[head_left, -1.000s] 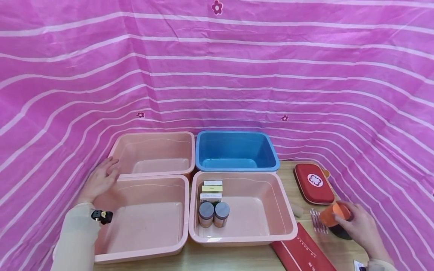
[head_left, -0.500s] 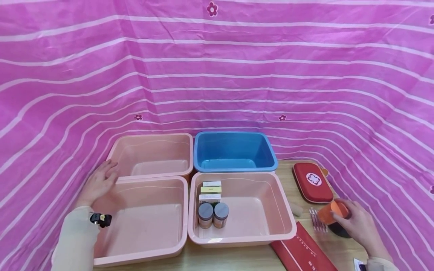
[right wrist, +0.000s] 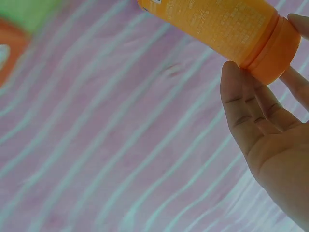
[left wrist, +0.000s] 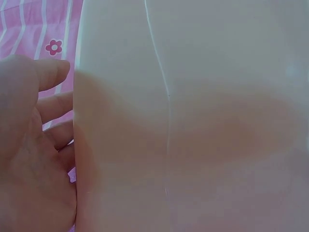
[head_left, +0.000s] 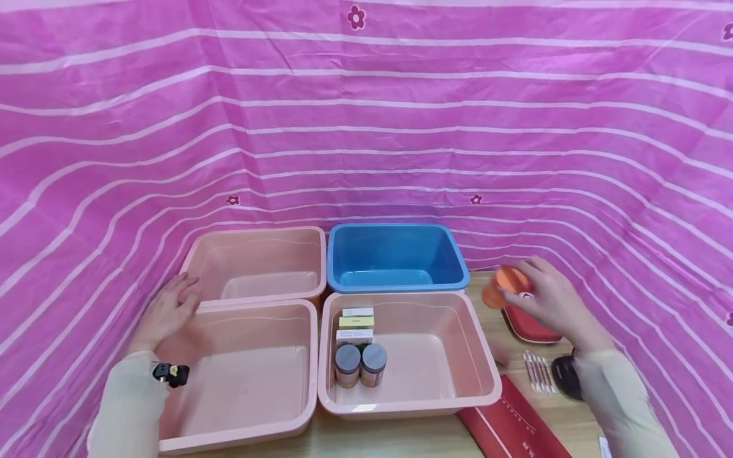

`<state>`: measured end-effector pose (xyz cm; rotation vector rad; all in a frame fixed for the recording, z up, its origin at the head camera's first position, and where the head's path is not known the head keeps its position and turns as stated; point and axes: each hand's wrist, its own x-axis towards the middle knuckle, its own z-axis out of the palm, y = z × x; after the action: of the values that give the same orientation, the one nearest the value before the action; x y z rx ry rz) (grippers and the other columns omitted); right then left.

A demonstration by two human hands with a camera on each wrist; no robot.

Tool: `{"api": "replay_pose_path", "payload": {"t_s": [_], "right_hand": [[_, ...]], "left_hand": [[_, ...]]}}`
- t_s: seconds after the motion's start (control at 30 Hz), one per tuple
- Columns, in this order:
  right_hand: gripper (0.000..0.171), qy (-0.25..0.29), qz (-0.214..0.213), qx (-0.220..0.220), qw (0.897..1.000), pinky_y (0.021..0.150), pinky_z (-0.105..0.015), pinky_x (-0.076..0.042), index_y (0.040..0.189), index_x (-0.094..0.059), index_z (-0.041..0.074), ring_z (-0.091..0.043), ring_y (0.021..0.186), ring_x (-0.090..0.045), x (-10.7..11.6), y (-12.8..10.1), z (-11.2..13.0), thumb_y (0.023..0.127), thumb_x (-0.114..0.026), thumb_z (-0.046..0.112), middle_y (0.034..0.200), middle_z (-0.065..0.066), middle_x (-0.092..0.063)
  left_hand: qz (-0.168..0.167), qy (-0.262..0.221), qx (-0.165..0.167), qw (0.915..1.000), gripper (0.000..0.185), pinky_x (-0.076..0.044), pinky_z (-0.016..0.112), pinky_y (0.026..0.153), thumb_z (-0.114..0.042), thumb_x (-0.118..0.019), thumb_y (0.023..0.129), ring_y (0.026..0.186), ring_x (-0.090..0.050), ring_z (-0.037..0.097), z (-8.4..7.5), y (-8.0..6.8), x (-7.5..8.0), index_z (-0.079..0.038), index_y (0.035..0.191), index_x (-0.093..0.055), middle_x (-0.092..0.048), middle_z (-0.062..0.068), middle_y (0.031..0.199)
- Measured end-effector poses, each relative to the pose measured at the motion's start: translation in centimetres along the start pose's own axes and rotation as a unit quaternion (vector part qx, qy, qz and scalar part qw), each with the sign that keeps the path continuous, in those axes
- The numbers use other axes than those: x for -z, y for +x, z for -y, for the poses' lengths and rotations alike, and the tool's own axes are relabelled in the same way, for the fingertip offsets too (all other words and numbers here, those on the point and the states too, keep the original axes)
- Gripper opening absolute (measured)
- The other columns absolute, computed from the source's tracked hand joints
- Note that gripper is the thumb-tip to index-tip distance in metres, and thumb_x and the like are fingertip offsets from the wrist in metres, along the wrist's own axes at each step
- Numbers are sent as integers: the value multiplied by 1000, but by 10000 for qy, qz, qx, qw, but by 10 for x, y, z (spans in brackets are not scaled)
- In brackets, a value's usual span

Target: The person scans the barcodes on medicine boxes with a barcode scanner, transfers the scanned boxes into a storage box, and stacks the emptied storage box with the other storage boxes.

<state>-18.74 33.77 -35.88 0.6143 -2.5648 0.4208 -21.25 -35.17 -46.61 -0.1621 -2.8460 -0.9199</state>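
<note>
Above the table's right side, the right hand [head_left: 550, 296] grips an orange bottle [head_left: 502, 284] by its cap end, fingers [right wrist: 251, 108] curled round it, the bottle lying tilted in the air over the near end of a red pouch [head_left: 529, 324]. Just below the wrist lie cotton swabs [head_left: 537, 372], a black object [head_left: 564, 376] and a red box [head_left: 506, 429] at the table's [head_left: 401, 439] front edge. Left of the bottle stand the blue tub [head_left: 395, 257] and, nearer, a pink tub [head_left: 409, 350] holding three small boxes [head_left: 356, 323] and two jars [head_left: 361, 362]. At the far left, the left hand [head_left: 168, 312] rests open, fingers straight, against the rim where the two left pink tubs [head_left: 252, 305] meet. A striped pink cloth [head_left: 366, 114] hangs behind.
</note>
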Motion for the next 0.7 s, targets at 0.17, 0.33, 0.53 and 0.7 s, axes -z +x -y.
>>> {"api": "replay_pose_path", "payload": {"t_s": [0.17, 0.33, 0.53, 0.7], "right_hand": [[50, 365, 981, 252, 9942, 80, -50, -61, 128, -67, 4, -30, 94, -63, -28, 90, 38, 84, -85, 20, 113, -16, -66], [49, 641, 1878, 427, 9792, 91, -48, -60, 131, -65, 5, -31, 103, -65, -84, 160, 69, 89, -82, 21, 117, -15, -69], [36, 870, 2817, 439, 9545, 92, -42, -61, 125, -66, 6, -26, 100, -69, -161, 207, 90, 92, -78, 12, 107, -9, -74], [38, 1091, 3578, 81, 9274, 93, -41, -62, 124, -66, 6, -24, 90, -75, -212, 226, 103, 89, -81, 11, 98, -8, -77]], "left_hand": [[-85, 23, -23, 10000, 51, -20, 75, 117, -24, -47, 106, 148, -22, 59, 3, -1, -1, 13, 143, -47, -27, 40, 158], [-146, -7, -105, 9998, 50, -20, 74, 119, -23, -46, 106, 147, -23, 58, 2, 2, -2, 12, 142, -47, -28, 40, 157], [-94, 1, -81, 9999, 51, -20, 72, 119, -25, -47, 107, 147, -23, 58, -1, 4, -5, 12, 142, -48, -28, 40, 158], [-72, 94, -57, 9999, 51, -21, 73, 118, -26, -47, 107, 147, -23, 58, 1, 2, -5, 11, 142, -47, -28, 40, 158]]}}
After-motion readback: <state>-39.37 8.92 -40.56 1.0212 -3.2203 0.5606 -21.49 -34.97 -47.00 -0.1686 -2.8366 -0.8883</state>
